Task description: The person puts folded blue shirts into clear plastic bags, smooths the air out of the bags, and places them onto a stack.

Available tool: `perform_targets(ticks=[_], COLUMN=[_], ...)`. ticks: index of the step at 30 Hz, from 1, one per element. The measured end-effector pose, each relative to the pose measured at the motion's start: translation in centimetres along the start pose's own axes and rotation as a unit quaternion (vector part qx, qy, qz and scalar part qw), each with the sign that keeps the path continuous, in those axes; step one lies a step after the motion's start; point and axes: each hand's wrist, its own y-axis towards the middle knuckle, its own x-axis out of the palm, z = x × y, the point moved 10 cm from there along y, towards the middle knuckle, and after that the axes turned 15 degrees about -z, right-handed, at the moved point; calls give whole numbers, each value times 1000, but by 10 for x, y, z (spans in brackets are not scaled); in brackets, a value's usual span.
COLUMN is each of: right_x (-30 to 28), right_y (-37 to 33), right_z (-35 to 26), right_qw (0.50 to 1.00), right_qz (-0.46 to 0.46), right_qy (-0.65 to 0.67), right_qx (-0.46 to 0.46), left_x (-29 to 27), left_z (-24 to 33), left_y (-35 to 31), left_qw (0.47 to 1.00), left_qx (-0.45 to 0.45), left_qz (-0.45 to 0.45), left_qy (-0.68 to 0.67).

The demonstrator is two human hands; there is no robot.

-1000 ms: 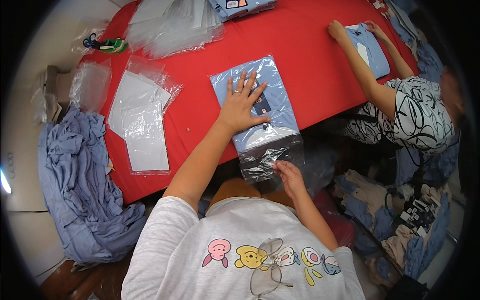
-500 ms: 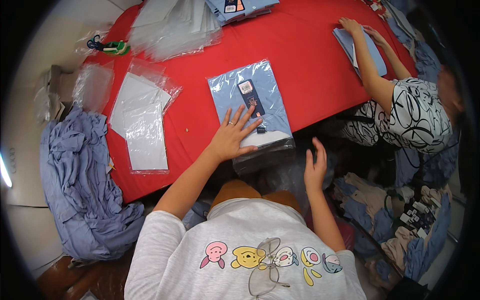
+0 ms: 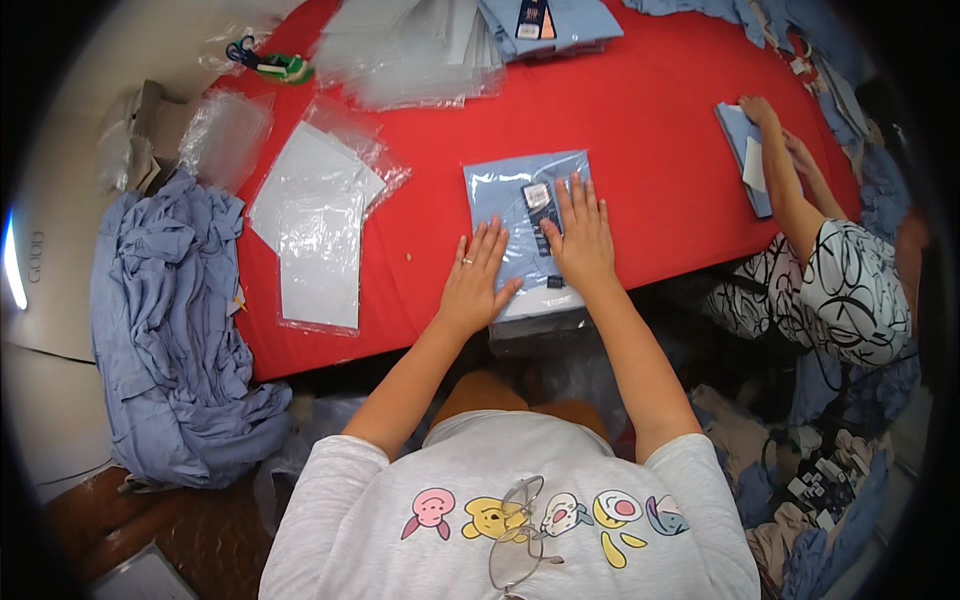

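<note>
Bagged shirt point(image 3: 522, 255) at nr edge of tbl point(image 3: 655, 200), bagged sheets point(image 3: 320, 245) L, shirt pile point(image 3: 580, 22) behind, co-worker point(image 3: 858, 290) far R

Dark scissors point(image 3: 240, 52) lie beside a green object point(image 3: 292, 69), with a cardboard box point(image 3: 156, 122) and glowing light point(image 3: 15, 265) farther left.

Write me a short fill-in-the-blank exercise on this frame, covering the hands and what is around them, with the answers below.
1. The left hand and right hand rest palm-down on a bagged, folded garment coloured ____.
2. The tablecloth is ____.
3. The ring is on the person's ____ hand.
4. A co-worker's hand is toward the picture's ____ edge.
Missing words: blue; red; left; right.
</note>
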Motion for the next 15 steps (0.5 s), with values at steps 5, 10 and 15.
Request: perform_targets(ticks=[5, 10, 15], right_x=[-15, 2, 32], right_y=[3, -29, -35], right_z=[29, 87, 55], right_qw=[988, 786, 635], right_qz=[-32, 7, -112], right_qy=[153, 573, 739], right_qx=[-12, 232, 196], left_x=[-38, -10, 13], left_z=[-21, -84, -86], left_y=[8, 19, 48], left_qw=[978, 806, 688], left_qx=[-96, -182, -249], left_qz=[96, 172, 10], left_qy=[-159, -537, -681])
